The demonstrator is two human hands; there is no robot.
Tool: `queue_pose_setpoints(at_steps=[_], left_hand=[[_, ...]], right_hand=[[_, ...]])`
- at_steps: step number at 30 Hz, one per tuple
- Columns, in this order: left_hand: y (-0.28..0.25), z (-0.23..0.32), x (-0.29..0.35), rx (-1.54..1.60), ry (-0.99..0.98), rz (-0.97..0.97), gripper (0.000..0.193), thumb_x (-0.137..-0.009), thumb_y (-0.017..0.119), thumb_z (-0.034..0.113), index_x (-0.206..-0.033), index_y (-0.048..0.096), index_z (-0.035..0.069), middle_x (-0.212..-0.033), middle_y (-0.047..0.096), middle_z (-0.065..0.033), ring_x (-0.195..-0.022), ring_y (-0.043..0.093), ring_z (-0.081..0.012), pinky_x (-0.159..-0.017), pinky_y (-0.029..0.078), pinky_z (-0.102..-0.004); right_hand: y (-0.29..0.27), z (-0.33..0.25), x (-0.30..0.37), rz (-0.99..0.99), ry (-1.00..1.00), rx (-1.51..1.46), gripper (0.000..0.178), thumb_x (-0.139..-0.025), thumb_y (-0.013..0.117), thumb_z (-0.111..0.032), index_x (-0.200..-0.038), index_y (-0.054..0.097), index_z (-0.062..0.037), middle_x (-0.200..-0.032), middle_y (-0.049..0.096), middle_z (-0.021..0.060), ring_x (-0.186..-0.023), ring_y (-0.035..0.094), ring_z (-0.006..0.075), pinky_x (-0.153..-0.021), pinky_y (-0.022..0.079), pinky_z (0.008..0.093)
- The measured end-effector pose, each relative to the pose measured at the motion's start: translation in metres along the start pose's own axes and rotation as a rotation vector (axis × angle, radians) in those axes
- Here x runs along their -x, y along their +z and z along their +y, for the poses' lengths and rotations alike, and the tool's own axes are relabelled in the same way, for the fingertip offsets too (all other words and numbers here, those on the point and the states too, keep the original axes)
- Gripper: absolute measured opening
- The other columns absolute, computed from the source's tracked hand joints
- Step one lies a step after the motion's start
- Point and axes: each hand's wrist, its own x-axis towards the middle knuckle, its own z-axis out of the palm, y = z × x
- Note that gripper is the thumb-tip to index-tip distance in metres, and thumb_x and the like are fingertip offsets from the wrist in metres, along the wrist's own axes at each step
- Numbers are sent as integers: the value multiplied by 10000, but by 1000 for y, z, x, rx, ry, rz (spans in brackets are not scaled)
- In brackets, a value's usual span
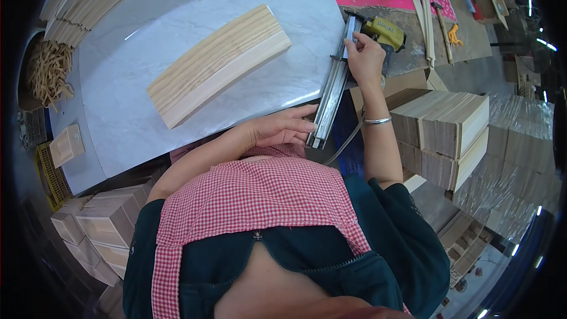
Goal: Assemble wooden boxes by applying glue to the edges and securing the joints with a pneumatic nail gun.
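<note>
A pneumatic nail gun (384, 33) with an olive-yellow body lies at the table's right edge. Its long metal magazine (334, 85) points back toward me. Over the magazine's far part, my right hand (365, 59) is closed in a pinch on a pale metallic strip of staples (352, 26). My left hand (282, 127) is beside the magazine's near end, its fingers stretched and apart, the tips touching or nearly touching the metal. Left of the gun, a wooden block-like stack (218, 62) lies slantwise on the table, apart from both hands.
The pale marbled table (118, 136) carries thin wooden strips (97, 0) at far left. A bin of tan bands (50, 71) stands beside it. Stacked wooden boxes (440, 124) rise at right, more (112, 218) at lower left. A hammer (443, 29) lies beyond the gun; an air hose (349, 139) hangs near me.
</note>
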Motion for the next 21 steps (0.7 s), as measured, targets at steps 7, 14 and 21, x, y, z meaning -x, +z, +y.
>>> queue_pose_setpoints(at_steps=[7,14,21], left_hand=[[7,2,0,1,20,34,882,-922,699,209,-1600,161,37,-1297,591,-196,-1028,673,-192,-890,539,-258],[25,3,6,-262,20,152,909,-869,739,112,-1586,186,35,-1287,581,-208,-1055,654,-203,-904,538,-278],[55,7,19,-926,63,352,681,-788,780,13,-1381,444,37,-1131,593,-143,-951,633,-180,-776,537,-299]], right_hand=[[0,-12,8,-40,-194,307,299,-880,707,-196,-1076,727,29,-854,648,114,-673,592,232,-629,499,341],[-8,3,-4,28,-243,311,330,-887,693,-240,-1089,661,19,-944,584,155,-759,608,311,-682,520,402],[-31,52,0,496,-48,355,329,-852,739,-216,-994,631,60,-906,623,167,-740,596,254,-656,511,339]])
